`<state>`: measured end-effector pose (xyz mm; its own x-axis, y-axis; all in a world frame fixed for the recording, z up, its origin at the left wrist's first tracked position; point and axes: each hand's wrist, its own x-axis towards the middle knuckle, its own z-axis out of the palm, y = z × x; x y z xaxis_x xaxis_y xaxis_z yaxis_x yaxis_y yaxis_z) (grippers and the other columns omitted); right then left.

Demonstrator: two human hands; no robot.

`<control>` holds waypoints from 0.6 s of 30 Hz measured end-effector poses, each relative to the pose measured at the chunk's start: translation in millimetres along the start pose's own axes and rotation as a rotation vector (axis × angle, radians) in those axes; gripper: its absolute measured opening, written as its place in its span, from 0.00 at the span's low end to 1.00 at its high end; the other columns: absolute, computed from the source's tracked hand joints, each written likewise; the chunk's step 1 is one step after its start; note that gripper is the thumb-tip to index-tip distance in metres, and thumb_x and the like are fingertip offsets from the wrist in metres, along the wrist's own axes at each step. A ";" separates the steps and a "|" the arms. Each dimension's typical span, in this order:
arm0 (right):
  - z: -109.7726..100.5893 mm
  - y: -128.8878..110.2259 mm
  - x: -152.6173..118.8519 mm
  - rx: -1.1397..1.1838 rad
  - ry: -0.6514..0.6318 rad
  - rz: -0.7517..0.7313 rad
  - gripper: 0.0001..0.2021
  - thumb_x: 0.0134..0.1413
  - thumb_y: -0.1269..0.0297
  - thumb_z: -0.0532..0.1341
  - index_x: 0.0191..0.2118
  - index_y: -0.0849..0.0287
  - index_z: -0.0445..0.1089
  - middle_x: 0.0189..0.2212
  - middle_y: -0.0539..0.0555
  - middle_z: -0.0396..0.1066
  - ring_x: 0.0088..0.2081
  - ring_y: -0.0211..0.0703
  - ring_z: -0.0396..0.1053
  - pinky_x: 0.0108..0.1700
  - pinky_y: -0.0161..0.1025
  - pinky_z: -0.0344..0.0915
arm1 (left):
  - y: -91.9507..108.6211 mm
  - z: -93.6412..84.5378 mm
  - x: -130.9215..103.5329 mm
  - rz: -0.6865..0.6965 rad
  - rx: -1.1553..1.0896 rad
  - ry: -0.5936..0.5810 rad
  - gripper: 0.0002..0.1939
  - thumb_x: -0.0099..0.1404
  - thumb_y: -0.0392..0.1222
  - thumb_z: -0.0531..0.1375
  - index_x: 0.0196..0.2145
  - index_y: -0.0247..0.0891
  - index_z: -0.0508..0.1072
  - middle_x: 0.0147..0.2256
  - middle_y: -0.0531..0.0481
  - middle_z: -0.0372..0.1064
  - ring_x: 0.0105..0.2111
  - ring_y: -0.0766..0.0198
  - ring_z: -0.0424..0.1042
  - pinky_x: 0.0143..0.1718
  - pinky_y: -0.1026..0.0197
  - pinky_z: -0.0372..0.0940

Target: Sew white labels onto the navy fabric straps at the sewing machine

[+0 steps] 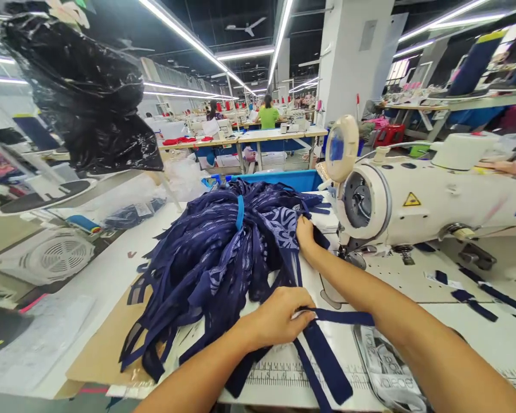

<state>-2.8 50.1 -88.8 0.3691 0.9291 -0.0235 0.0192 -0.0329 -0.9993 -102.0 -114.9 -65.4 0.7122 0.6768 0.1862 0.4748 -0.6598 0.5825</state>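
Observation:
A large bundle of navy fabric strips and lace (223, 246), bound by a bright blue tie (239, 213), lies on the white table. My left hand (286, 314) is pinched on a navy strap (341, 316) in front of the bundle; the strap's end reaches right, toward my right forearm. Farther back, my right hand (305, 230) is closed on the patterned lace piece (282, 227) at the bundle's right side, its fingertips partly hidden. More navy straps hang down toward the table's front edge, over a printed ruler (301, 376).
The white sewing machine (421, 201) stands right of my right hand. Navy scraps (477, 301) lie on its bed. A clear printed bag (384, 367) is at the front. At left stands a black plastic-covered form (90, 97). A person in green (268, 115) sits far back.

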 end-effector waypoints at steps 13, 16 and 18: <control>-103.2 -3.9 -99.3 0.173 -0.361 0.034 0.14 0.41 0.53 0.57 0.19 0.59 0.64 0.22 0.52 0.69 0.28 0.41 0.67 0.34 0.40 0.64 | 28.1 -11.0 10.0 0.299 0.323 0.246 0.10 0.61 0.29 0.48 0.33 0.36 0.67 0.29 0.49 0.68 0.32 0.66 0.65 0.47 0.55 0.55; -153.8 -10.7 -112.4 0.147 -0.561 0.042 0.19 0.36 0.47 0.61 0.22 0.61 0.69 0.23 0.52 0.69 0.29 0.41 0.67 0.36 0.41 0.65 | 33.0 -6.5 24.8 0.258 0.409 0.114 0.09 0.62 0.32 0.47 0.32 0.35 0.67 0.27 0.48 0.68 0.28 0.66 0.65 0.33 0.62 0.59; -185.9 -13.3 -108.7 0.097 -0.521 0.070 0.21 0.33 0.45 0.63 0.22 0.62 0.70 0.24 0.53 0.70 0.30 0.42 0.68 0.38 0.42 0.66 | 35.1 -0.3 39.3 0.214 0.473 -0.015 0.09 0.62 0.33 0.47 0.30 0.35 0.66 0.27 0.48 0.68 0.28 0.65 0.65 0.32 0.62 0.58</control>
<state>129.6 -118.9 -67.4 -0.1444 0.9865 -0.0769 -0.0837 -0.0896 -0.9924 -57.5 -111.4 -37.4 0.8247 0.5082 0.2483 0.4972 -0.8606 0.1102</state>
